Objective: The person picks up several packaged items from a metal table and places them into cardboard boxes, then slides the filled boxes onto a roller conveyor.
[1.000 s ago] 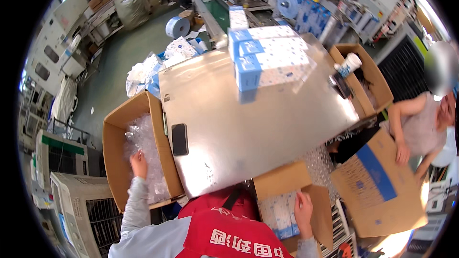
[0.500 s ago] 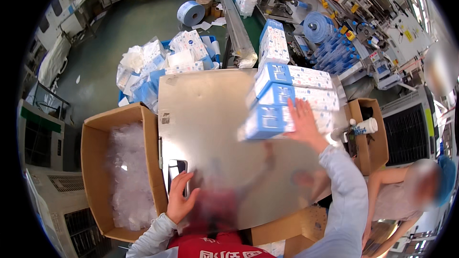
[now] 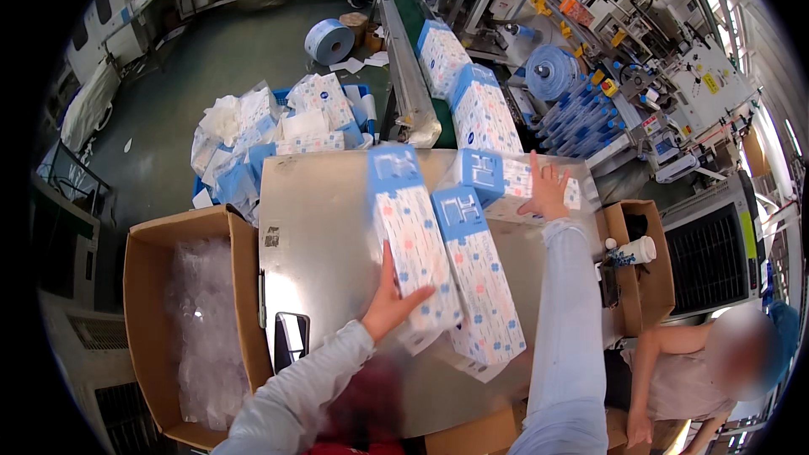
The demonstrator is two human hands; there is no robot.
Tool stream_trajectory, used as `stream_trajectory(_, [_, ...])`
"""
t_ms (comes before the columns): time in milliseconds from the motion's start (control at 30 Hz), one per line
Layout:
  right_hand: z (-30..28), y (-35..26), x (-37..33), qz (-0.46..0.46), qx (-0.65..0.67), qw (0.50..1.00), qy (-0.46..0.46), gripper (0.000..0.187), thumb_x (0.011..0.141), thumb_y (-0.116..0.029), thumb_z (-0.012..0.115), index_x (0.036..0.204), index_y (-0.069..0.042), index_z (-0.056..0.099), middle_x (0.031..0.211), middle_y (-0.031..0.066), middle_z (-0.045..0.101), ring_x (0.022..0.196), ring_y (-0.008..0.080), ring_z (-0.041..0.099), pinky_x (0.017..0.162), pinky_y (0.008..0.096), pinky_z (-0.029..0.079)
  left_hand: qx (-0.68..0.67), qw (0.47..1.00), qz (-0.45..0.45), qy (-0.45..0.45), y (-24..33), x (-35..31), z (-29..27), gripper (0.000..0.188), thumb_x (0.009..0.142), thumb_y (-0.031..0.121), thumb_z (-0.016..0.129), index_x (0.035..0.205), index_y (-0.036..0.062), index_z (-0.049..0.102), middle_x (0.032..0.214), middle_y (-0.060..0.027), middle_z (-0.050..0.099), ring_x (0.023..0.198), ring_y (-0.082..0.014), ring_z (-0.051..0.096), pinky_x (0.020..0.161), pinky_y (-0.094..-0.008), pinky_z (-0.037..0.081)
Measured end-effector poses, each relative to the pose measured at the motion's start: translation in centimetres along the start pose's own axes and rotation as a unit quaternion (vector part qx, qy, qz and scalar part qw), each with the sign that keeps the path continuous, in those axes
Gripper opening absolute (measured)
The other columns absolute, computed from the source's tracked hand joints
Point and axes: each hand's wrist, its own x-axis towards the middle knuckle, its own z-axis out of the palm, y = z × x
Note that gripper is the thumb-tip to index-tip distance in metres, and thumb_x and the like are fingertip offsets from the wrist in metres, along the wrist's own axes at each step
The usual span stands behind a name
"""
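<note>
On the metal table [image 3: 329, 194], two long white packs with blue ends and small printed patterns lie lengthwise, slightly tilted. My left hand [image 3: 396, 299] grips the near part of the left pack [image 3: 413, 240], with its thumb over the top and fingers along the left side. Right beside it lies the second pack [image 3: 480, 278], which neither hand touches. A third pack [image 3: 482, 170] lies crosswise at the table's far side. My right hand [image 3: 548, 190] rests open on that one, fingers spread.
Packs [image 3: 487, 118] queue on a green conveyor beyond the table. To the left stand a carton [image 3: 244, 312] of clear plastic bags and a phone [image 3: 291, 339]. A blue basket [image 3: 358, 91] overflows with packs and wrapping. At right are a box with a cup [image 3: 636, 251] and a co-worker [image 3: 674, 362].
Two packs have turned from crosswise to lengthwise and moved nearer. My left hand has left the phone's side for the left pack. My right hand has moved farther away. Conveyor packs have shifted.
</note>
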Motion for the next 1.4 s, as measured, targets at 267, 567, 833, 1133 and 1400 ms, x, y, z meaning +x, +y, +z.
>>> stream_trajectory(267, [-3.8,-0.9,-14.7,-0.021,0.382,0.889,-0.252,0.088,0.07,-0.046,0.078,0.135,0.0,0.041,0.127,0.0189,0.056,0.113,0.0309,0.056,0.094,0.0387,0.046,0.11,0.993,-0.01,-0.046,-1.1,-6.4,-0.1,0.112,0.078,0.012,0.077,0.148,0.001,-0.011,0.148,-0.0173,0.029,0.132,-0.0248,0.036,0.109,-0.0349,0.031])
stream_trajectory(567, [3.9,-11.3,-48.3,0.092,0.769,0.631,-0.047,0.076,0.088,-0.011,0.064,0.146,0.002,0.017,0.142,0.0148,0.039,0.13,0.0219,0.037,0.107,0.0332,0.031,0.133,0.968,-0.13,-0.171,3.9,-13.5,-3.1,0.092,0.087,0.014,0.068,0.151,0.0053,0.003,0.147,-0.0137,0.032,0.132,-0.022,0.037,0.108,-0.0352,0.033])
stream_trajectory(833, [6.4,-6.8,-45.5,0.174,0.773,0.543,-0.278,0.055,0.095,-0.035,0.054,0.133,0.004,0.045,0.124,0.0139,0.057,0.113,0.0213,0.055,0.093,0.0336,0.044,0.202,0.879,-0.368,-0.228,5.2,-11.9,-3.8,0.08,0.087,0.035,0.067,0.147,0.0031,0.024,0.144,-0.0125,0.039,0.13,-0.0226,0.04,0.108,-0.0352,0.032])
stream_trajectory(1133, [6.8,-9.5,-48.8,0.186,0.861,0.463,-0.094,0.064,0.08,-0.029,0.075,0.129,0.002,0.05,0.12,0.0139,0.059,0.108,0.0251,0.058,0.091,0.036,0.047,0.141,0.89,-0.337,-0.275,4.2,-12.1,-4.8,0.075,0.077,0.021,0.077,0.139,0.0007,0.038,0.134,-0.0111,0.05,0.122,-0.0214,0.049,0.105,-0.0363,0.037])
stream_trajectory(1400, [1.1,-9.3,-70.2,0.121,0.764,0.616,0.151,0.067,0.08,-0.025,0.076,0.134,-0.001,0.046,0.121,0.008,0.06,0.106,0.0191,0.058,0.091,0.0334,0.048,0.143,0.811,-0.118,-0.555,6.3,-16.8,5.2,0.092,0.072,0.034,0.082,0.141,0.0,0.032,0.139,-0.015,0.043,0.128,-0.0251,0.042,0.107,-0.0383,0.033])
